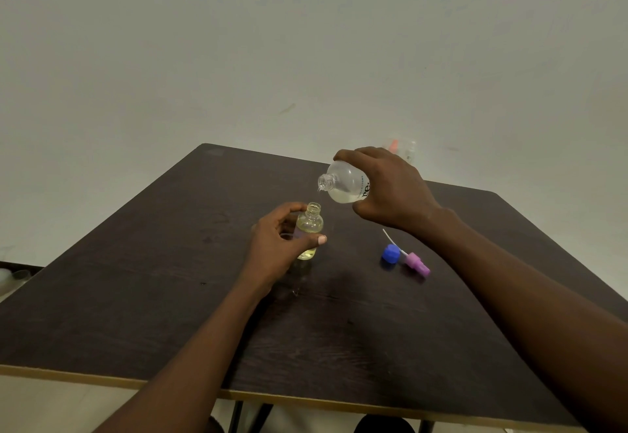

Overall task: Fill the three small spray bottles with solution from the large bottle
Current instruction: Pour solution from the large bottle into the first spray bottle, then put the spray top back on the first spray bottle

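Now the right grip (pixel 387 187) is curled round the big bottle (pixel 343 184), fingers on top and thumb below, and holds it tipped on its side in the air. The bottle's open mouth points toward the left grip (pixel 282 245), and a drop hangs at its lip. A little pale liquid lies in its low side. Just below that mouth, the left grip is wrapped round a small bottle (pixel 310 225), which is upright with its top off and seems to stand on the worktop (pixel 170 262). Yellowish liquid fills most of it.

I think this is the pouring step for this one small bottle, and it looks almost full. The next move likely needs the big bottle tipped back up slowly, so no drip lands on the worktop, and then the spray top put back on.

Just under the right grip's wrist lie a blue cap (pixel 390 254) and a pink spray top (pixel 418 262) with a thin tube, side by side. Behind the right grip, at the far edge, stand what look like two other small bottles (pixel 404 148), blurry, one with an orange top. The worktop is dark wood with a pale edge. A plain grey wall (pixel 272 41) is behind it.
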